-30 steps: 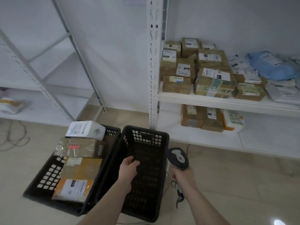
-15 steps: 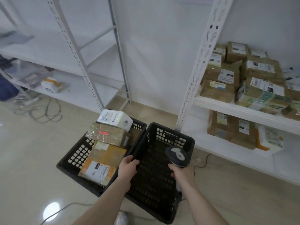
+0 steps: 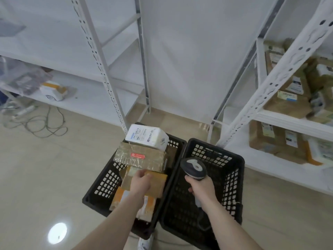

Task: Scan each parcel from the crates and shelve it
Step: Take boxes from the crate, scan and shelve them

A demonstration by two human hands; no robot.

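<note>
My left hand (image 3: 141, 183) curls over the top edge of the brown parcel (image 3: 142, 188) lying in the left crate (image 3: 100, 192), while my right hand (image 3: 202, 186) is wrapped tight round the scanner (image 3: 193, 168) above the empty right crate (image 3: 232, 179). I'd lift the parcel straight up, label towards the scanner. The taped box (image 3: 140, 156) crowds its far edge and the crate wall its right; the shelf (image 3: 281, 159) has room to the right.

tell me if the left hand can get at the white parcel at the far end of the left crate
Probably yes. The white parcel lies on top, uncovered, and the left hand is already over the same crate, though it is busy on a nearer brown parcel.
</note>
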